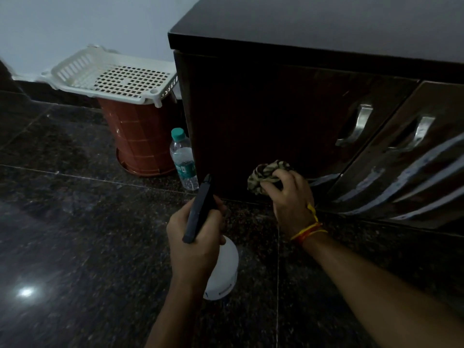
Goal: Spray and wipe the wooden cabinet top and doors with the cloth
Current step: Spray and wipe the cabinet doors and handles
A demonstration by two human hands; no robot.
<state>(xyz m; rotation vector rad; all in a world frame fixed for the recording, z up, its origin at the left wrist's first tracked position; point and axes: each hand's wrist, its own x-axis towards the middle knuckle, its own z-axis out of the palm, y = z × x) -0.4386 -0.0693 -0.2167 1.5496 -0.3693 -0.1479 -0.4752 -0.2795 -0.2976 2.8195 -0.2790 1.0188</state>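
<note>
A dark wooden cabinet (276, 109) fills the upper right, with a flat top and two doors that carry metal handles (356, 125). My right hand (288, 197) grips a crumpled patterned cloth (266, 173) pressed low against the left door, close to the floor. A white spray bottle (223, 270) with a black head (198, 209) is held in my left hand (193, 237), its nozzle pointing up toward the bottom left corner of the cabinet. The right door stands slightly ajar and reflects pale stripes.
Left of the cabinet a clear water bottle (183, 159) with a green cap stands on the dark polished stone floor (75, 197). Behind it a white plastic basket (113, 76) rests on a brown bin (140, 136) against the pale wall.
</note>
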